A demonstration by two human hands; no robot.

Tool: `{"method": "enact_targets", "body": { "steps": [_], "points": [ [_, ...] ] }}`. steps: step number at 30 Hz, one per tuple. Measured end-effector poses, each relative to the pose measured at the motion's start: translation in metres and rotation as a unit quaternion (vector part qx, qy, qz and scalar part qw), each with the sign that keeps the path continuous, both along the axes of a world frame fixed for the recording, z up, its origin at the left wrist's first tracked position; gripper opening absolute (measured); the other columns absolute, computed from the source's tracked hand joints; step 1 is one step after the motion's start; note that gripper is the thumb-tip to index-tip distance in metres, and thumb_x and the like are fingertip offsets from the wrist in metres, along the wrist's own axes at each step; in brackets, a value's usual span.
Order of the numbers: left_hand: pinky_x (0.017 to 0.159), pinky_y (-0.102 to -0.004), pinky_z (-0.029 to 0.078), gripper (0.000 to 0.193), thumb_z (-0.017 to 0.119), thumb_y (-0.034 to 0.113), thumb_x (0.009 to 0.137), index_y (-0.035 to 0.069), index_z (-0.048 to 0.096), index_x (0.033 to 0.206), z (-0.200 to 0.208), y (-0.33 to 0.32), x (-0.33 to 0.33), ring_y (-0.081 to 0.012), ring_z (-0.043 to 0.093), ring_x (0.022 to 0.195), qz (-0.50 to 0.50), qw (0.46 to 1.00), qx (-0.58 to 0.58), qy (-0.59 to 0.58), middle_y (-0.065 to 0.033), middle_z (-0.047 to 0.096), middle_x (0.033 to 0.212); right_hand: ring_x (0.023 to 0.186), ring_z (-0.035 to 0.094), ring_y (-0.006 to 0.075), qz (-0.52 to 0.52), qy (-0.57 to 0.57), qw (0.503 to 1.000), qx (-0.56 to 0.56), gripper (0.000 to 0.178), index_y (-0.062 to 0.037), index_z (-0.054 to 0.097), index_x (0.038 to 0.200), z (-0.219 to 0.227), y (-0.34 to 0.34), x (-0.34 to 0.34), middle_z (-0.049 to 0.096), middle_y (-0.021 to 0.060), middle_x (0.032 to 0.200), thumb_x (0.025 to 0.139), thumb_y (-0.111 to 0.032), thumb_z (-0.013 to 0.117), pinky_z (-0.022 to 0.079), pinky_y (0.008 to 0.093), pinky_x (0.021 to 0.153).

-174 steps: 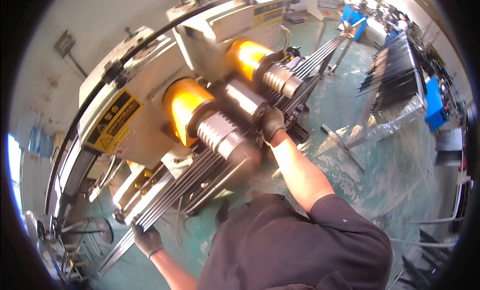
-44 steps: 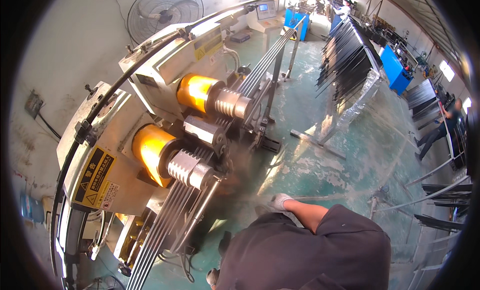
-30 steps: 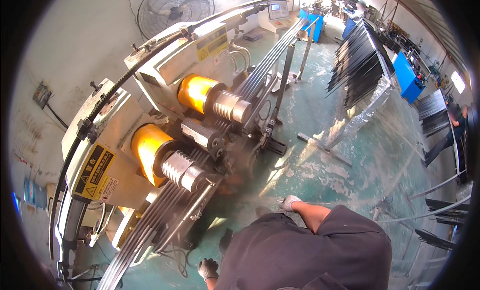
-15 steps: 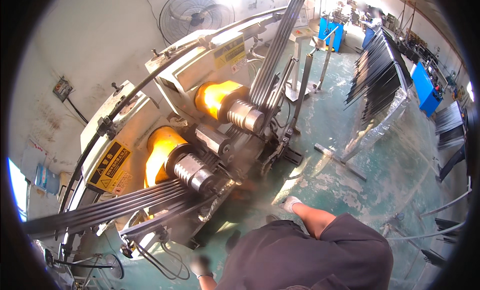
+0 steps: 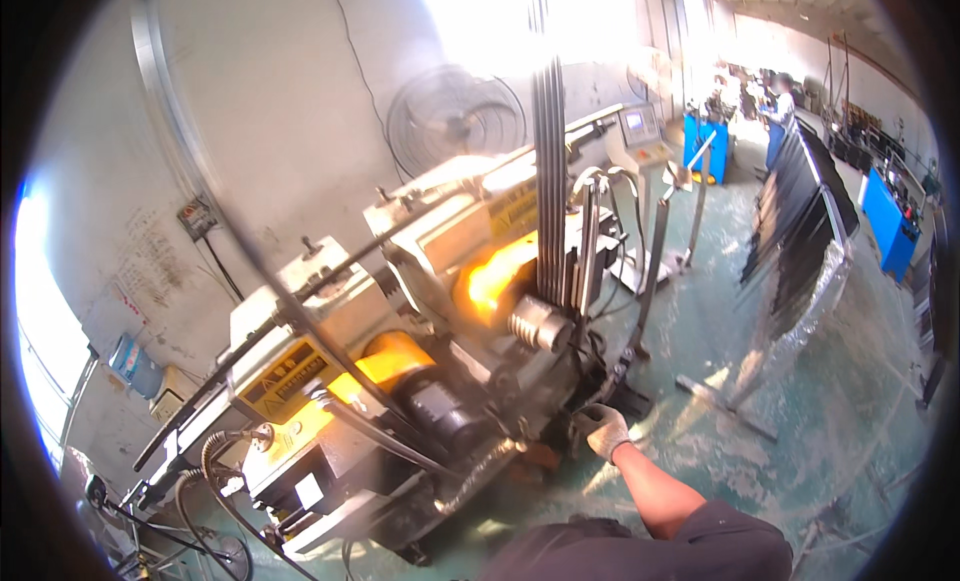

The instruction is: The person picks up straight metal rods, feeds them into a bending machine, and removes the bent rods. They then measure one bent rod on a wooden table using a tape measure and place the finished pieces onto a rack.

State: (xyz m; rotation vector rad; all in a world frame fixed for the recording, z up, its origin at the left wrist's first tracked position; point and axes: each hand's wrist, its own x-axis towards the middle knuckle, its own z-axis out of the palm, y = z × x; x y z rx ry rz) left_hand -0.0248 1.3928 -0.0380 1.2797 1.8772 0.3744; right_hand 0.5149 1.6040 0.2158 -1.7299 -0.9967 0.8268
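My right hand (image 5: 603, 430), in a pale work glove, reaches to the lower right side of a two-headed bending machine (image 5: 345, 451). Its fingers curl beside dark fittings at the machine's edge; what they grip, if anything, is hidden. My left hand is out of view. A bundle of dark metal rods or tubes (image 5: 548, 181) stands nearly upright beside the right grooved roller (image 5: 540, 324). Another long bar or bundle (image 5: 245, 236), blurred, slants from the upper left down to the left head. Behind the rollers are yellow housings (image 5: 490, 281).
A wall fan (image 5: 455, 121) and control panel (image 5: 640, 126) are behind the machine. To the right, a rack of dark rods (image 5: 800, 231) has a floor foot (image 5: 727, 409) reaching toward me. Blue machines (image 5: 890, 221) and another person (image 5: 780, 116) are farther off. Hoses (image 5: 210, 461) hang at left.
The left-hand rods have swung from low at the left to a steep upward slant. The right bundle is more upright. My right hand has come forward to the machine; my left has left view.
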Motion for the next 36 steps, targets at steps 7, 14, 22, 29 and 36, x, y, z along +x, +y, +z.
{"method": "enact_targets", "body": {
  "steps": [7,14,22,29,36],
  "points": [
    [0.095,-0.0418,0.056,0.043,0.07,0.038,0.1,0.009,0.072,0.131,0.012,0.047,0.003,-0.0299,0.069,0.111,-0.021,0.999,0.043,0.003,-0.016,0.073,0.127,0.092,0.069,0.0177,0.0,0.317,0.943,0.098,0.03,0.0017,0.071,0.122,0.091,0.035,-0.014,0.075,0.0067,0.105,0.099,-0.018,0.074,0.058,0.0354,0.084],
    [0.101,-0.0386,0.056,0.054,0.076,0.046,0.097,0.003,0.074,0.128,0.25,0.085,0.097,-0.028,0.073,0.108,-0.119,0.969,0.1,-0.192,-0.0174,0.075,0.121,0.098,0.068,0.0166,0.048,0.436,0.887,0.145,0.045,0.0014,0.068,0.134,0.109,0.059,-0.038,0.072,0.0052,0.112,0.097,-0.023,0.073,0.057,0.0333,0.084],
    [0.087,-0.0334,0.059,0.02,0.076,0.013,0.099,0.004,0.077,0.117,0.528,0.128,0.139,-0.0151,0.072,0.096,-0.172,0.918,0.329,-0.135,-0.0074,0.077,0.105,0.103,0.068,0.0157,0.09,0.437,0.885,0.129,0.043,-0.0002,0.071,0.131,0.113,0.084,-0.057,0.074,0.0049,0.114,0.094,-0.022,0.076,0.052,0.0324,0.093],
    [0.098,-0.0293,0.052,0.031,0.072,0.02,0.105,-0.001,0.068,0.128,0.685,0.19,0.173,-0.014,0.067,0.106,-0.057,0.808,0.568,-0.147,-0.0063,0.073,0.113,0.095,0.073,0.0181,0.105,0.534,0.827,0.143,0.031,-0.0048,0.073,0.124,0.09,0.127,-0.063,0.075,0.0052,0.11,0.096,-0.017,0.074,0.06,0.0333,0.082],
    [0.087,-0.03,0.057,0.048,0.072,0.027,0.106,-0.003,0.059,0.141,0.744,0.272,0.205,-0.0145,0.066,0.1,-0.072,0.797,0.599,-0.025,-0.0116,0.07,0.121,0.093,0.075,0.0214,0.063,0.556,0.802,0.209,0.024,-0.0063,0.074,0.12,0.055,0.185,-0.068,0.077,0.0063,0.106,0.099,-0.017,0.073,0.063,0.0376,0.082]
  ]
}}
